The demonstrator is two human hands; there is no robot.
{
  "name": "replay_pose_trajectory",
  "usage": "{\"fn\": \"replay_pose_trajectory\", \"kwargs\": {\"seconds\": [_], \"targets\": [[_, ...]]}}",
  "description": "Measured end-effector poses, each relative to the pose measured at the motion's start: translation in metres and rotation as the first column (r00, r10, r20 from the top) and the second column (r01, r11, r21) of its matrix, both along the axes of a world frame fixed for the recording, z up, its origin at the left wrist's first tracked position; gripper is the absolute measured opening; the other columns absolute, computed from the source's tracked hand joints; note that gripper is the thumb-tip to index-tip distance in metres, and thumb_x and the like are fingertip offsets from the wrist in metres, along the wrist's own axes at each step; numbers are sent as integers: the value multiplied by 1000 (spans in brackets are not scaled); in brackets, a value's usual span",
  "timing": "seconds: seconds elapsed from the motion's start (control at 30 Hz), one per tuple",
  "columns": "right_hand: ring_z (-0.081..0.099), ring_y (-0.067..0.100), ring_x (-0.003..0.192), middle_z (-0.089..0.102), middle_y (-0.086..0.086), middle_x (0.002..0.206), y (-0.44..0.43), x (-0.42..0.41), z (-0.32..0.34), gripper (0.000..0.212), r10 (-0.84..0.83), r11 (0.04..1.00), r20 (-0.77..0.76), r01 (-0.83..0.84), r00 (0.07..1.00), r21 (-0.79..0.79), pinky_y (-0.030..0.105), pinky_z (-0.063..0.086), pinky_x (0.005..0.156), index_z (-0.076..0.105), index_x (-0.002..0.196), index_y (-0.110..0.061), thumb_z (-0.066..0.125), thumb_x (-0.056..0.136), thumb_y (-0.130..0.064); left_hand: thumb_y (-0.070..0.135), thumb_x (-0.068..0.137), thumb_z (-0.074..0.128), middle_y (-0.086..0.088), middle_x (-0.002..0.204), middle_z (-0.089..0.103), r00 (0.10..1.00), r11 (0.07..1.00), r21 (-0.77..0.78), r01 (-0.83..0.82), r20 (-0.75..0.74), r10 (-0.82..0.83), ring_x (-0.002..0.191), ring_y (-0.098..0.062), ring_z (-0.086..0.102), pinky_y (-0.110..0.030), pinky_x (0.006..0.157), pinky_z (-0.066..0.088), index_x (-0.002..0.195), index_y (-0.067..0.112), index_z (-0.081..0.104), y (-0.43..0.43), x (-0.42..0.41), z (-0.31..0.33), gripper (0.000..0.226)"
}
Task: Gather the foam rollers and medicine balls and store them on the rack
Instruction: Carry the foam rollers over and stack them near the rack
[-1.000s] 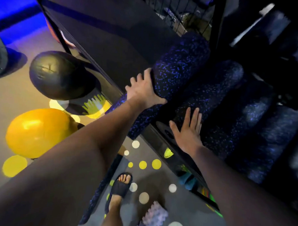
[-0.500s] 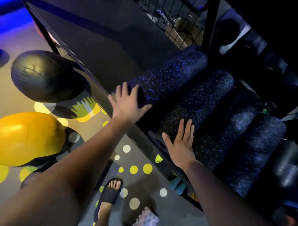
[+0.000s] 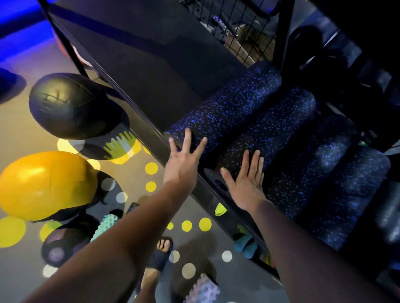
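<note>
Seating speckled foam rollers (image 3: 227, 109) side by side on the rack shelf (image 3: 134, 65): left hand (image 3: 183, 159) and right hand (image 3: 245, 182), fingers spread wide, holding nothing, pressing ends. Best pushed squarely. Medicine balls (image 3: 69, 106) on floor.

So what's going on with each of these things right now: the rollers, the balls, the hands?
Left hand: open, fingers spread on the end of the leftmost speckled roller.
Right hand: open, flat against the second speckled roller.
Speckled rollers: lying side by side on the rack shelf.
Black medicine ball: on the floor.
Yellow medicine ball: on the floor.
Knobbly teal roller: on the floor.
</note>
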State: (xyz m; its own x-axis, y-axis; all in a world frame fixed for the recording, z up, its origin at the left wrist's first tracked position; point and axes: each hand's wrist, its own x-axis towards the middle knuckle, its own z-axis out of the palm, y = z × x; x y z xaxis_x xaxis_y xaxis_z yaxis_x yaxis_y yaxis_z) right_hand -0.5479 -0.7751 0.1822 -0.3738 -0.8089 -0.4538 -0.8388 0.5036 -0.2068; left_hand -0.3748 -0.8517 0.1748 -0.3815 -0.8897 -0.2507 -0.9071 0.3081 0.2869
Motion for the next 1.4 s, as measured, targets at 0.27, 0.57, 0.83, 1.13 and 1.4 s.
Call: {"fn": "replay_pose_trajectory", "kwargs": {"seconds": [0.27,0.57,0.83,1.13,1.4], "targets": [[-11,26,156,-19,7,169,24,-9,14,95,-7,993,-41,2,999,-115,47,-3,127,-9,162,-18,29,95,-74,1,89,46,0,167,27,974,998,51,45,-224,-32,151,-33,29,-48,122,28,162,34,-7,30,32,40,96],[38,44,139,34,21,157,224,60,37,78,-6,925,66,30,998,-378,52,35,114,37,154,-5,36,98,-59,0,89,53,2,119,73,792,890,308,-337,-418,445,104,-18,71,-42,88,59,140,23,57,273,151,51,56],[54,43,109,59,22,121,320,132,-1,67,-15,973,165,52,986,-225,49,44,99,64,127,-5,34,96,-56,33,88,52,11,95,69,706,763,297,-574,-292,645,77,-11,70,-41,70,61,120,26,67,333,235,28,37],[66,49,80,64,28,89,361,224,-122,33,-189,978,399,209,897,-6,48,58,69,70,96,0,76,82,-29,30,88,64,-10,96,74,737,639,492,-592,10,675,80,-28,72,-40,76,60,117,21,61,319,254,-74,30],[55,33,129,59,18,138,311,348,-331,64,-543,839,547,381,637,389,36,42,104,51,137,-5,59,96,-54,52,76,55,-17,96,71,801,558,641,-528,157,578,88,-37,70,-42,71,54,108,16,63,275,340,-329,49]]}}
